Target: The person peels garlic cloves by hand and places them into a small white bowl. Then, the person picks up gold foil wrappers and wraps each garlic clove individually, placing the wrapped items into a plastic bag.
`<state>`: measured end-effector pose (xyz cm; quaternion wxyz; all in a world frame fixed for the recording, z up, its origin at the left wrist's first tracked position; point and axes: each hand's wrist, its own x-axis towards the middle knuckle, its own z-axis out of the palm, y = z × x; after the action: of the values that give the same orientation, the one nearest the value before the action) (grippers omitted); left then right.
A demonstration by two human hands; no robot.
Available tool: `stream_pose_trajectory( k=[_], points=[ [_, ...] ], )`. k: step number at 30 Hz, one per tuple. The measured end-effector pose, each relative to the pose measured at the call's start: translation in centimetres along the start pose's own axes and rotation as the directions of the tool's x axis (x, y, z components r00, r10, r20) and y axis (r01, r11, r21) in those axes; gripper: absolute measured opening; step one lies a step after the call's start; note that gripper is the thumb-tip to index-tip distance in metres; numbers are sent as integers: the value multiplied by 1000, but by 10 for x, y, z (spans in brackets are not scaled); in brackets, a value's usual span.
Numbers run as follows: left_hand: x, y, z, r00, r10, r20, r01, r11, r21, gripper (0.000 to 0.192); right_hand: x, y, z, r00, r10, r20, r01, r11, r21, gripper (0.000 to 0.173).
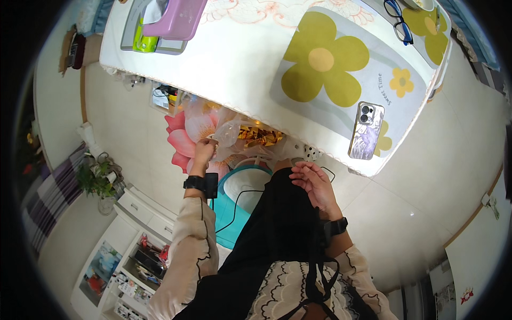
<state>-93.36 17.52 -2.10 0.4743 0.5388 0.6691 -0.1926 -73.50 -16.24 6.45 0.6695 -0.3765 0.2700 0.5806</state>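
Note:
My left hand is closed on part of a clear plastic bag below the table's near edge. Beside it lies a large pink flower-shaped piece, partly covered by clear plastic. Shiny gold foil pieces show to the right, in or under more plastic. My right hand is over my right knee, fingers apart and slightly curled, with nothing seen in it. Behind my left wrist stands a turquoise plastic stool or tub with a whitish round top; I cannot tell which. A black cable crosses it.
Above is a table with a white cloth, bearing a phone, flower-print placemats, eyeglasses and a purple tissue box. A potted plant and a white cabinet stand at the left.

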Motion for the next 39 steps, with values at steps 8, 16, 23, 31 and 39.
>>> stream_pose_trajectory(
  k=[8,16,23,31,39],
  points=[
    [74,0,-8,919,332,-213,-276,927,252,27,32,-35,5,973,-167,161,166,986,15,26],
    [157,58,-40,710,570,-413,-310,780,543,38,40,-73,-6,795,-433,424,454,889,57,25],
    [194,59,-65,807,566,-171,-587,799,-127,5,44,-50,-36,689,-538,486,583,809,71,25],
    [86,44,-107,687,698,-204,-679,515,-524,5,21,3,-22,669,-653,355,651,745,145,22],
    [-78,86,-152,263,937,-232,-826,95,-555,22,11,42,15,636,-667,388,712,701,39,19]
  ],
)
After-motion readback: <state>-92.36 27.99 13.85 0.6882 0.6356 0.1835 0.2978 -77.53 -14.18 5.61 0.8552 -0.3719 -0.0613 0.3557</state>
